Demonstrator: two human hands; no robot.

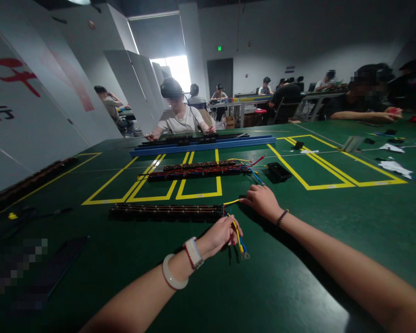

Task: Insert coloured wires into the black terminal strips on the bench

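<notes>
A long black strip assembly (166,211) with thin copper-coloured lines lies crosswise on the green table, wires coming out of its right end. My left hand (220,237) is closed around those wires close to that end. Yellow and blue wires (241,249) with ring terminals hang out beyond its fingers. My right hand (262,201) pinches the end of a separate yellow wire (231,202), which runs from the strip's end to the fingertips. Behind it lies a second strip assembly (197,173) with red, blue and yellow leads.
A small black tray (278,172) stands beyond my right hand. Blue rails (208,145) lie farther back, where a co-worker (180,113) sits. Yellow tape (329,186) marks the green table (298,277). White scraps (395,166) lie at right, a dark flat object (60,268) at left.
</notes>
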